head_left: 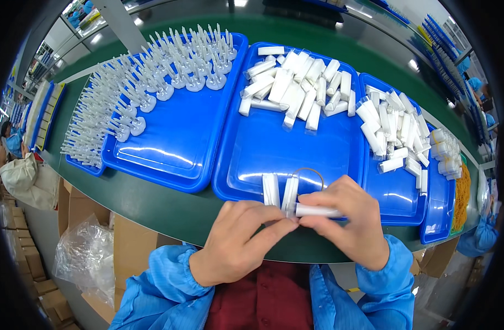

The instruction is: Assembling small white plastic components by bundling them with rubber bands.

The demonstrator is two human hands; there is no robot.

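Observation:
My left hand [242, 237] pinches the lower ends of several white plastic tubes [279, 192] standing side by side at the near rim of the middle blue tray [252, 159]. My right hand [352, 220] holds one more white tube [317, 210] lying crosswise against them. A thin rubber band [312, 172] loops up behind the tubes, above my right fingers. Both forearms wear blue sleeves.
A heap of loose white tubes [298, 82] fills the far part of the middle tray, and more tubes [395, 132] lie in the right blue tray. The left blue tray [169, 148] holds rows of white spiked parts [147, 88]. Yellow rubber bands [461, 201] lie far right. Cardboard boxes [125, 242] stand below the green table edge.

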